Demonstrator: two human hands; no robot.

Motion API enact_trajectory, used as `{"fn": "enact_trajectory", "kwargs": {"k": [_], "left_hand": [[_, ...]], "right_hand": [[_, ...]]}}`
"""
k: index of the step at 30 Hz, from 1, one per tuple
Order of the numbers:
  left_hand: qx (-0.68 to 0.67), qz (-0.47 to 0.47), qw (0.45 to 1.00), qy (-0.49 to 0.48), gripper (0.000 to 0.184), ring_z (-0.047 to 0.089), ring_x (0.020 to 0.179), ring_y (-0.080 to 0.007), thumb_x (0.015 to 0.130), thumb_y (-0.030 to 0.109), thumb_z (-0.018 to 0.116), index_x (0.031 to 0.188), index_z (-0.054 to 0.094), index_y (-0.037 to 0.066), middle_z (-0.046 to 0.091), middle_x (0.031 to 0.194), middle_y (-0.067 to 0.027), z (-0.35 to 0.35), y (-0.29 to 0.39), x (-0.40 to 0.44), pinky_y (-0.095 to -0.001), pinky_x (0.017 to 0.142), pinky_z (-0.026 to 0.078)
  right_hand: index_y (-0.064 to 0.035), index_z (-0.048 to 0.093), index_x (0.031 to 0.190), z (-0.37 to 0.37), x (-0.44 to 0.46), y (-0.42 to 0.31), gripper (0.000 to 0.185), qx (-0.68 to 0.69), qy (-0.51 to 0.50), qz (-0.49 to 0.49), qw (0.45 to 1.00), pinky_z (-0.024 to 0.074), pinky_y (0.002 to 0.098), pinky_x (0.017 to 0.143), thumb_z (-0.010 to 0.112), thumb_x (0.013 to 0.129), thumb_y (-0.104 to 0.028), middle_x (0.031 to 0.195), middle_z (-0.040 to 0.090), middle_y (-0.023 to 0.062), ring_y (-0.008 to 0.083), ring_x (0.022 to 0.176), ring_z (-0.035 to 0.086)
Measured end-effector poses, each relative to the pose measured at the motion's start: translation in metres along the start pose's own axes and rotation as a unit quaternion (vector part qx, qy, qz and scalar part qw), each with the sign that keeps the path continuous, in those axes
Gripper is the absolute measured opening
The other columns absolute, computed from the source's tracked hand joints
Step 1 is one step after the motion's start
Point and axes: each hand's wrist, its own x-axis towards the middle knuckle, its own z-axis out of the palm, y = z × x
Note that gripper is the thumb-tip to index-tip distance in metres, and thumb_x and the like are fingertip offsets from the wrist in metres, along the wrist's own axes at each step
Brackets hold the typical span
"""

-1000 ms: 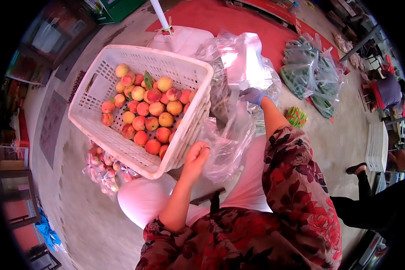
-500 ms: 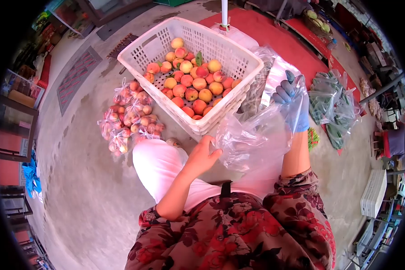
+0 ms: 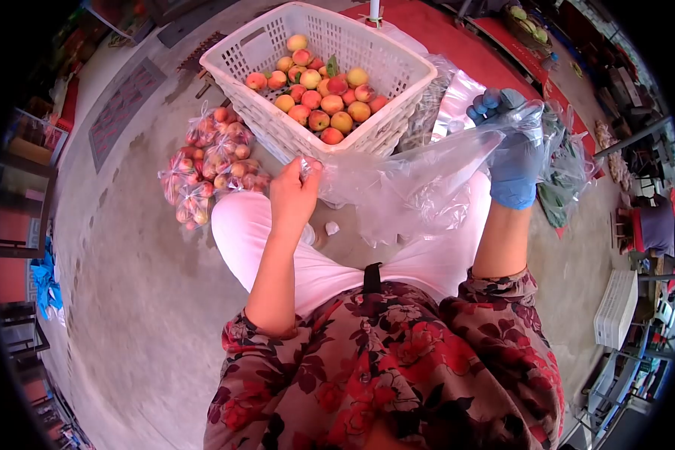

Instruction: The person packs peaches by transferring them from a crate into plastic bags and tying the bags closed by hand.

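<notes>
A clear plastic bag (image 3: 409,187) is stretched between my two hands above my lap. My bare left hand (image 3: 294,191) is closed on its left end, just below the front of the white crate. On the right, my right hand (image 3: 511,146) wears a blue glove and is closed on the other end of the bag. Several peaches (image 3: 319,94) lie in the white slatted crate (image 3: 277,135), which stands in front of me. Filled bags of fruit (image 3: 214,165) rest on the floor to the left of the crate.
Behind the gloved hand, bags of green vegetables (image 3: 559,202) lie by a red mat (image 3: 409,19). A pile of plastic bags (image 3: 457,97) is right of the crate. At the far right are a white crate (image 3: 616,309) and a seated person (image 3: 656,225).
My left hand has closed on the bag and moved left. My gloved right hand has brought the bag away from the pile, and the bag is now stretched sideways. The view has shifted.
</notes>
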Motion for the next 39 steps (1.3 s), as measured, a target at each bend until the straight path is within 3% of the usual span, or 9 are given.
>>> {"fn": "enact_trajectory", "kwargs": {"k": [7,9,11,15,24,29,30,35,39], "left_hand": [[-0.609,-0.183,0.771,0.045,0.030,0.059,0.087,-0.0247,0.094,0.026,0.039,0.109,0.052,0.003,0.060,0.092,-0.0109,-0.046,0.022,0.023,-0.0378,0.078,0.049],[-0.722,-0.142,0.674,0.062,0.026,0.055,0.102,-0.0264,0.093,0.020,0.040,0.107,0.051,0.002,0.059,0.101,-0.0113,-0.052,0.007,0.038,-0.0441,0.092,0.043],[-0.821,-0.116,0.554,0.069,0.022,0.055,0.101,-0.0253,0.092,0.017,0.042,0.104,0.052,0.002,0.059,0.100,-0.0105,-0.060,-0.014,0.057,-0.0435,0.092,0.043],[-0.867,-0.057,0.494,-0.026,0.011,0.056,0.076,-0.0165,0.086,0.007,0.050,0.095,0.055,0.002,0.059,0.088,-0.0076,-0.097,-0.039,0.100,-0.0301,0.074,0.048],[-0.435,0.289,0.838,0.161,0.021,0.040,0.059,-0.0046,0.081,0.008,0.061,0.100,0.054,0.005,0.055,0.088,-0.0009,-0.173,0.084,0.141,-0.0199,0.054,0.036],[0.043,0.065,0.993,0.087,0.023,0.041,0.061,-0.0060,0.082,0.016,0.062,0.099,0.053,0.003,0.054,0.079,-0.0023,-0.116,0.004,0.188,-0.0223,0.052,0.036],[-0.067,0.011,0.996,0.059,0.022,0.039,0.059,-0.0061,0.084,0.017,0.059,0.100,0.052,0.004,0.051,0.076,-0.0010,-0.108,-0.010,0.199,-0.0221,0.050,0.033],[-0.615,-0.167,0.769,0.048,0.015,0.032,0.052,-0.0069,0.091,0.019,0.046,0.099,0.050,0.007,0.045,0.069,0.0007,-0.059,-0.048,0.257,-0.0224,0.046,0.027],[-0.633,-0.195,0.745,0.081,0.021,0.030,0.051,-0.0084,0.093,0.018,0.041,0.111,0.050,0.010,0.045,0.070,-0.0001,-0.043,-0.067,0.285,-0.0221,0.045,0.026]], "right_hand": [[0.0004,0.056,0.108,-0.029,0.010,-0.004,0.040,-0.130,0.025,0.073,0.989,0.0451,0.0253,0.058,0.041,0.092,-0.033,0.073,0.057,0.0038,0.0114,0.061,0.053],[0.0056,0.041,0.124,-0.006,0.013,-0.010,0.043,-0.254,-0.032,-0.033,0.966,0.0433,0.0329,0.084,0.038,0.091,-0.022,0.107,0.054,0.0169,0.0229,0.097,0.054],[0.0077,0.031,0.129,-0.009,0.028,-0.003,0.047,0.272,-0.041,0.082,0.958,0.0366,0.0370,0.097,0.039,0.088,-0.014,0.125,0.044,0.0220,0.0292,0.116,0.045],[0.0177,0.019,0.128,-0.014,0.066,0.005,0.065,0.427,-0.136,0.084,0.890,0.0194,0.0460,0.107,0.046,0.074,-0.008,0.135,0.025,0.0299,0.0387,0.128,0.025],[0.0049,0.041,0.123,0.061,0.177,-0.038,0.045,0.266,-0.294,-0.020,0.918,0.0463,0.0264,0.066,0.048,0.087,-0.021,0.105,0.059,0.0094,0.0153,0.083,0.058],[0.0024,0.055,0.107,0.061,0.203,0.064,0.031,0.091,-0.141,0.106,0.980,0.0444,0.0226,0.051,0.048,0.087,-0.020,0.085,0.061,0.0042,0.0106,0.064,0.055],[0.0090,0.034,0.128,0.018,0.235,0.114,0.049,0.064,-0.237,0.141,0.959,0.0418,0.0255,0.083,0.041,0.085,-0.013,0.131,0.041,0.0147,0.0155,0.101,0.049],[-0.0024,0.057,0.109,0.015,0.261,0.252,0.045,-0.318,-0.192,0.201,0.907,0.0464,0.0309,0.075,0.059,0.079,-0.036,0.106,0.060,0.0073,0.0173,0.081,0.058],[-0.0051,0.060,0.097,0.029,0.268,0.265,0.037,-0.812,-0.186,-0.036,0.552,0.0481,0.0357,0.070,0.057,0.078,-0.036,0.096,0.061,0.0131,0.0249,0.079,0.060]]}}
